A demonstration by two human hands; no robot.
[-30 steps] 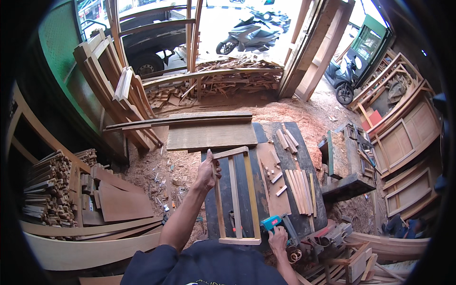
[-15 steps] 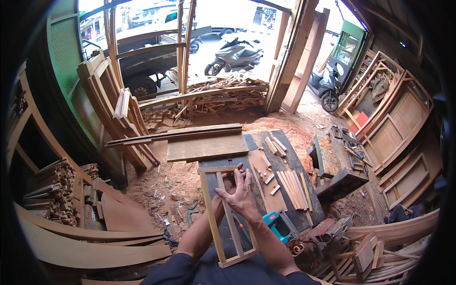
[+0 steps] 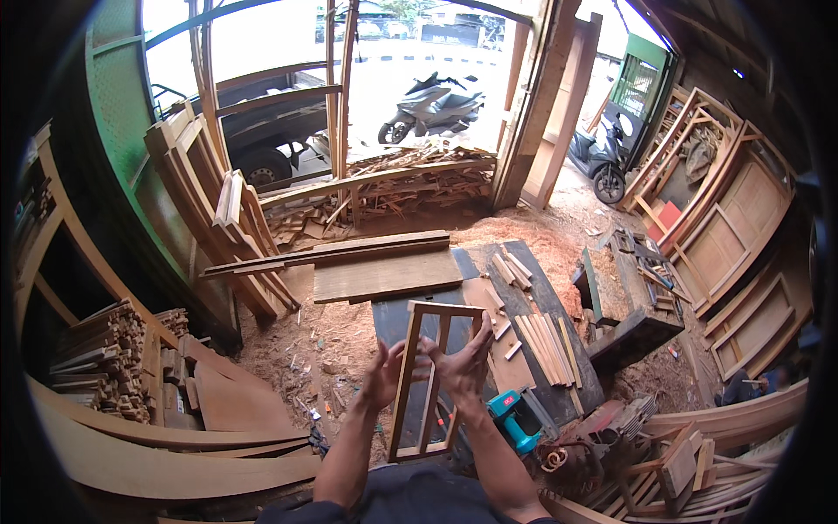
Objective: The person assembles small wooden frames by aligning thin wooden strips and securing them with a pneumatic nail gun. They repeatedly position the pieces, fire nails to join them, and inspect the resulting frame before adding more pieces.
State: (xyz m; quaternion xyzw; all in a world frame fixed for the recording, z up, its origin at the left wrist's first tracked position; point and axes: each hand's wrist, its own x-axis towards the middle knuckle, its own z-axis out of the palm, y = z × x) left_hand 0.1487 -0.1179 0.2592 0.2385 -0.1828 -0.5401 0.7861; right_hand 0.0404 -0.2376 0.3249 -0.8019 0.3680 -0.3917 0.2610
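Note:
A narrow rectangular wooden frame (image 3: 403, 384) with an inner lengthwise bar stands tilted in front of me, over the dark worktable (image 3: 393, 319). My right hand (image 3: 461, 371) grips its right side near the upper end, with the thumb reaching across toward the inner bar. At the left rail is my left hand (image 3: 381, 375), its thumb raised and fingers loosely stretched out toward the wood. Part of those fingers is hidden behind the rail. A teal power tool (image 3: 515, 424) lies on the table beside my right forearm.
Pale wood strips (image 3: 546, 349) and short offcuts (image 3: 512, 271) lie on the table's right half. A wide board (image 3: 384, 275) rests across its far end. Stacked battens (image 3: 105, 349) stand at left, a metal motor-like machine (image 3: 611, 424) near right. Panel frames (image 3: 738, 218) lean along the right wall.
The wooden frame has shifted right and turned more upright. My left hand has come out from behind it to its left rail. My right hand has moved onto the right side.

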